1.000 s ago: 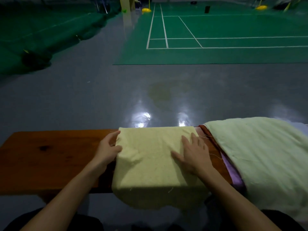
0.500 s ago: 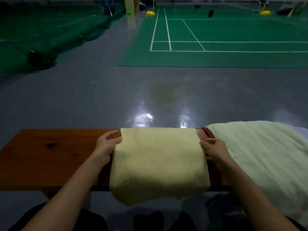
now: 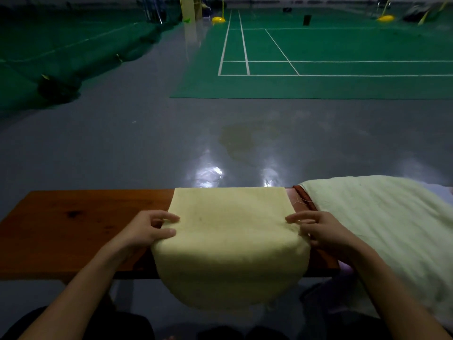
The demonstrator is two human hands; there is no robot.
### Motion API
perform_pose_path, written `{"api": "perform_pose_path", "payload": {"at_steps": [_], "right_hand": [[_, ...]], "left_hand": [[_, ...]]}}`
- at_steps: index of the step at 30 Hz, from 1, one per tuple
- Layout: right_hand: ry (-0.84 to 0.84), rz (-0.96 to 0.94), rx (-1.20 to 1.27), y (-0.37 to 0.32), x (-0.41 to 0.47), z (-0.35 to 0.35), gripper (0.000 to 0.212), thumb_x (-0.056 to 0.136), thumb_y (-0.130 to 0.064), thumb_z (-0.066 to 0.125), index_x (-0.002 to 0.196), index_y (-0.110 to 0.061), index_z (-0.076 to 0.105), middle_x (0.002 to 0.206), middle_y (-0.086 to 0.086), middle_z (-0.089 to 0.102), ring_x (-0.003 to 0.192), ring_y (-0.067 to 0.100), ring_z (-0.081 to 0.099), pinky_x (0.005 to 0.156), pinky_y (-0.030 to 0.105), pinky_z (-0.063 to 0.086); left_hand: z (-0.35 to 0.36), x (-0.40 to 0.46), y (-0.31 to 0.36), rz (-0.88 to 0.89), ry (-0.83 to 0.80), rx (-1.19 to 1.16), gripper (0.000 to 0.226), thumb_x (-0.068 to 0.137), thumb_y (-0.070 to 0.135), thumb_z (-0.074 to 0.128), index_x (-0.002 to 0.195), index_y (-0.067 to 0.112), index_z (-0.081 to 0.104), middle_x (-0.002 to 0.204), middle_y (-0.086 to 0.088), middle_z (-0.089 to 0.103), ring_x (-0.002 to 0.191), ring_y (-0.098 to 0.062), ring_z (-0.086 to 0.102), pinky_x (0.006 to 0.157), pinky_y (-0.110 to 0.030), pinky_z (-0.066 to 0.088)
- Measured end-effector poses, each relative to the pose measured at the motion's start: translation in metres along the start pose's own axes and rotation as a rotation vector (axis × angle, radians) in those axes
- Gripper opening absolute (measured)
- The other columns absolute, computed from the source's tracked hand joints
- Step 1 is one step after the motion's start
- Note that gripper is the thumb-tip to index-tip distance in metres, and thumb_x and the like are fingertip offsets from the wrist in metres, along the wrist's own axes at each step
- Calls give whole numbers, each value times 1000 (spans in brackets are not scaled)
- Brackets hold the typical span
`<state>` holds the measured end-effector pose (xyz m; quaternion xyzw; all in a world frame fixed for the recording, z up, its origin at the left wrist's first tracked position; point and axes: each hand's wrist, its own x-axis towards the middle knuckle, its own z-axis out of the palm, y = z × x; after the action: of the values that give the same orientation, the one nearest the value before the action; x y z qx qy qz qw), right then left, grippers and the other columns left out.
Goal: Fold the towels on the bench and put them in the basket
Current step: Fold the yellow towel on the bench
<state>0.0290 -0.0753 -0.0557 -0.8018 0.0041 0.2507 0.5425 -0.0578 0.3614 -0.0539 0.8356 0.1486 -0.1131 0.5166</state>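
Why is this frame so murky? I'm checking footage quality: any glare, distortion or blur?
Head view: dim overall; bright glare patches on the grey floor beyond the bench; wide-angle bending at the edges; the yellow towel and both hands stay fairly sharp.

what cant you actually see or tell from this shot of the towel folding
- Basket: nowhere in the head view, so its place is unknown.
- Yellow towel: its near end hangs over the bench edge; the layers beneath are hidden.
- Pile under the pale green towel: only reddish and purple edges show.
- Left hand and right hand: the fingertips under the cloth are covered.
- Far court items: too small and dim.
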Motion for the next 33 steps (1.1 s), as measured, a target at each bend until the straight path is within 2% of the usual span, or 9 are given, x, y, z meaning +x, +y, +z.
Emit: {"api": "perform_pose_path", "payload": {"at_steps": [3, 9, 11, 16, 20, 23, 26, 29, 33], "right_hand": [[-44, -39, -111, 0, 2, 10, 45, 97, 0, 55, 118, -33, 77, 128, -6, 60, 109, 19, 62, 75, 28, 54], [105, -170, -164, 3, 7, 12, 13, 96, -31, 74, 107, -33, 82, 118, -15, 71, 110, 6, 64, 93, 28, 55], [136, -215, -135, 4, 6, 11, 12, 92, -31, 77, 103, -31, 82, 113, -19, 70, 110, 3, 62, 88, 21, 51], [67, -217, -234, 6, 6, 13, 33, 87, -32, 83, 119, -30, 77, 123, -12, 63, 113, 11, 59, 83, 15, 47], [143, -261, -244, 4, 2, 13, 39, 88, -29, 83, 125, -25, 75, 127, -11, 57, 118, 10, 54, 93, 23, 44], [175, -307, -294, 4, -1, 10, 43, 87, -27, 84, 129, -21, 73, 128, -11, 56, 116, 9, 54, 84, 12, 44], [209, -367, -403, 6, -1, 7, 44, 87, -24, 85, 129, -20, 73, 131, -6, 61, 121, 16, 59, 97, 27, 52], [367, -440, -500, 7, 1, 5, 38, 85, -22, 86, 122, -20, 78, 122, 4, 74, 108, 23, 69, 92, 40, 56], [522, -562, -547, -4, -2, 5, 27, 88, -18, 83, 114, -13, 79, 105, 8, 75, 84, 19, 63, 78, 29, 50]], "left_hand": [[5, 4, 0, -23, -10, 1, 32, 91, 11, 79, 120, 22, 75, 117, 10, 63, 95, 1, 58, 60, -13, 53], [5, 7, -7, -27, 52, -16, 28, 96, 14, 73, 123, 24, 75, 125, 3, 60, 106, -7, 55, 79, -22, 48], [1, 6, -8, -10, 52, -35, 28, 95, 16, 74, 121, 28, 76, 128, 5, 60, 118, -13, 55, 89, -28, 48], [4, 7, -7, 12, 110, 76, 32, 84, 24, 85, 115, 26, 77, 123, 8, 63, 112, -10, 58, 78, -21, 49], [4, 2, -2, 151, 259, 144, 38, 79, 25, 90, 115, 25, 77, 112, 13, 64, 98, 3, 57, 77, -21, 50], [5, -1, 0, 247, 368, 284, 38, 78, 28, 91, 114, 27, 78, 111, 11, 69, 100, -4, 62, 80, -25, 53], [3, 0, -1, 347, 430, 364, 36, 81, 27, 89, 115, 26, 78, 110, 9, 71, 95, -5, 64, 82, -31, 58], [-2, -1, 2, 428, 495, 372, 28, 82, 26, 89, 107, 32, 78, 101, 10, 72, 88, -4, 64, 79, -37, 59], [-10, -3, 11, 511, 531, 346, 19, 82, 24, 88, 99, 27, 82, 91, 8, 72, 81, -7, 65, 72, -34, 55]]}}
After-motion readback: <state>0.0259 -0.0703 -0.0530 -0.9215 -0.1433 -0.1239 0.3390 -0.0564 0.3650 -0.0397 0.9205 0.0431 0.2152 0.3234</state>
